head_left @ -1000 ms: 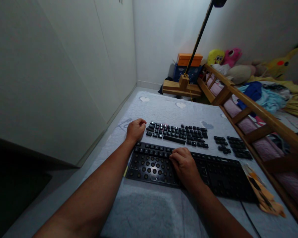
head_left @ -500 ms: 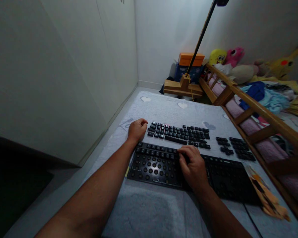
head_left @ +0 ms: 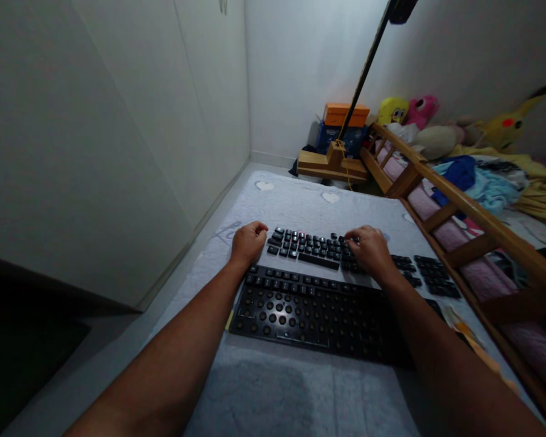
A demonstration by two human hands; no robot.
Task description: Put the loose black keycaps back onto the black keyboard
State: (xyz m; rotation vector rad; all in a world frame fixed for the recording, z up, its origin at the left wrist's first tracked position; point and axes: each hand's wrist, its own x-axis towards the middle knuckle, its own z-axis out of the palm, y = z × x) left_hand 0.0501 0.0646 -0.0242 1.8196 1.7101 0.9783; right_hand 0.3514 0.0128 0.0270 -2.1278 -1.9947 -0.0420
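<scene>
A black keyboard base [head_left: 300, 318] lies on the cloth-covered surface, with keycaps along its top rows and bare round key seats below. Behind it, loose black keycaps [head_left: 318, 246] stand in rows, a long bar among them. My left hand [head_left: 249, 243] rests at the left end of these rows, its fingers curled together; whether it holds anything is hidden. Over the right part of the rows is my right hand [head_left: 368, 246], thumb and fingertips closed at the keycaps; what lies between them is too small to make out.
More keycaps [head_left: 437, 276] lie at the right, near a wooden bed rail [head_left: 464, 206]. An orange item [head_left: 477, 349] is partly behind my right forearm. A lamp stand [head_left: 332, 161] and orange box [head_left: 346, 115] are at the back; a white cabinet [head_left: 141, 121] is at left.
My right hand has moved from the keyboard's top rows forward and right to the loose keycaps. My left hand stays about where it was. The camera view has shifted slightly.
</scene>
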